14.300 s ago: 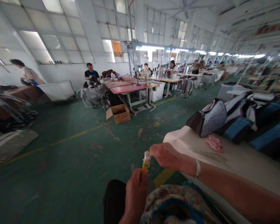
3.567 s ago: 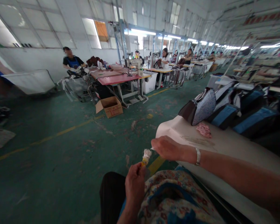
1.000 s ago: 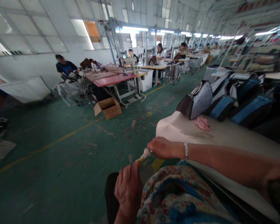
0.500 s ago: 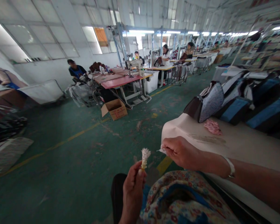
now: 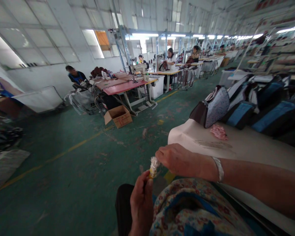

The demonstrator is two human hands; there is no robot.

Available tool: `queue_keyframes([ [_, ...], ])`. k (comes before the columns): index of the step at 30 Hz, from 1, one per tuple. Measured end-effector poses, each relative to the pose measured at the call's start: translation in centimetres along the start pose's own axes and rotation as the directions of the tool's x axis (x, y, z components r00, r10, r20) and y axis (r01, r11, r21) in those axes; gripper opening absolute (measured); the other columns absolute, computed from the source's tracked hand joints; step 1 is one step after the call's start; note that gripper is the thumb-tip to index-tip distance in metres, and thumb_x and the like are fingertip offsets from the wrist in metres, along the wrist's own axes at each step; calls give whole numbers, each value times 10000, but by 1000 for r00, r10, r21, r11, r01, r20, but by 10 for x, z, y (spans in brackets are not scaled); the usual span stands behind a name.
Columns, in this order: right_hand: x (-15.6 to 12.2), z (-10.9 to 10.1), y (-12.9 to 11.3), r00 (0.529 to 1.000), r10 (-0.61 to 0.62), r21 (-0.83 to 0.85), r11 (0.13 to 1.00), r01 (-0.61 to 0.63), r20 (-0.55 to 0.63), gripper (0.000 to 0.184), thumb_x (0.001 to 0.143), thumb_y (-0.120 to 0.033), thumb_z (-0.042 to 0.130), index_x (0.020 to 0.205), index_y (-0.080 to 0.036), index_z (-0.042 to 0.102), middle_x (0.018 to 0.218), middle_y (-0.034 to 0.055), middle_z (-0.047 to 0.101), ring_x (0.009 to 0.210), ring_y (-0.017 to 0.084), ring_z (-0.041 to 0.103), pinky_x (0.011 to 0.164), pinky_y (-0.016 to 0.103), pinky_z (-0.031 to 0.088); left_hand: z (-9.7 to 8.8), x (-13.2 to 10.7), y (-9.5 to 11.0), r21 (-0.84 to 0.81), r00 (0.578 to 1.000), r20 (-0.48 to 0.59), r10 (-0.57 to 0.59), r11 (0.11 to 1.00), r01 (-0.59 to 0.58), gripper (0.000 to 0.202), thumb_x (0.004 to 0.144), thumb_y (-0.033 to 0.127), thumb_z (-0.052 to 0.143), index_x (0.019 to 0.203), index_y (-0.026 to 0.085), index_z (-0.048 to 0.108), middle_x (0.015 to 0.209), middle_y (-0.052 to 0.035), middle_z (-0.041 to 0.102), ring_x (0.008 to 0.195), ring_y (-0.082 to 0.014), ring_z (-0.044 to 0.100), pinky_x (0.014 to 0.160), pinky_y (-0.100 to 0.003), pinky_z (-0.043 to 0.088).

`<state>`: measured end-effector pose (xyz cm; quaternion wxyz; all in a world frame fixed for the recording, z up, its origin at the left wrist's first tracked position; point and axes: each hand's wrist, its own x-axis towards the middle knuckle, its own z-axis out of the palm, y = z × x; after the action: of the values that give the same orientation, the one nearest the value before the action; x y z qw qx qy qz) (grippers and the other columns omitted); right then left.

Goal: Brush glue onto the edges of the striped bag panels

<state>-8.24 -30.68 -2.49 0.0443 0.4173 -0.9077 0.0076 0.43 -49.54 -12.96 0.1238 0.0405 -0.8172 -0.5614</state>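
Note:
Low in the middle, my left hand (image 5: 142,198) is closed round a slim brush-like piece (image 5: 153,167), holding it upright. Its top is a frayed white tuft, with a yellow part below; the lower end is hidden in my fingers. My right hand (image 5: 175,160) is closed in a pinch right beside the tuft, seemingly touching it. What the right fingertips grip is hidden behind the hand. A crumpled pink cloth (image 5: 218,131) lies on the pale covered table (image 5: 182,132), beyond my right wrist.
Several dark and blue fabric bags (image 5: 241,114) stand on the table at right. A floral cloth (image 5: 186,196) covers my lap. Ahead are an open cardboard box (image 5: 120,119) on the green floor, a red-topped sewing table (image 5: 120,88) and co-workers at machines.
My right hand has moved left, from a short gap away up to the white tuft. The small white scrap at its fingertips no longer shows. The view has shifted slightly.

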Motion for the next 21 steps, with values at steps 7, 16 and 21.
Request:
queue_keyframes([
  [7,0,-8,17,992,111,50,993,-108,-55,79,898,-110,493,878,-137,564,766,77,656,643,191,599,547,293,283,1,1,-1,-95,990,67,-125,987,131,411,852,498,563,1104,197,684,889,-46,724,807,-191,664,688,-260,527],
  [16,19,15,24,975,221,208,954,-217,3,137,814,-38,534,889,-131,600,853,125,679,785,237,649,637,278,375,2,-2,-6,-92,992,46,-116,988,120,423,835,514,583,1094,197,687,825,-36,687,694,-155,604,631,-243,492],
  [21,3,23,32,919,390,444,835,-326,-58,259,981,-165,311,915,-140,560,756,64,672,656,156,631,598,232,430,-3,-1,5,-289,981,47,-186,938,192,468,827,550,601,1104,181,674,714,-4,641,673,-130,587,658,-221,488],
])
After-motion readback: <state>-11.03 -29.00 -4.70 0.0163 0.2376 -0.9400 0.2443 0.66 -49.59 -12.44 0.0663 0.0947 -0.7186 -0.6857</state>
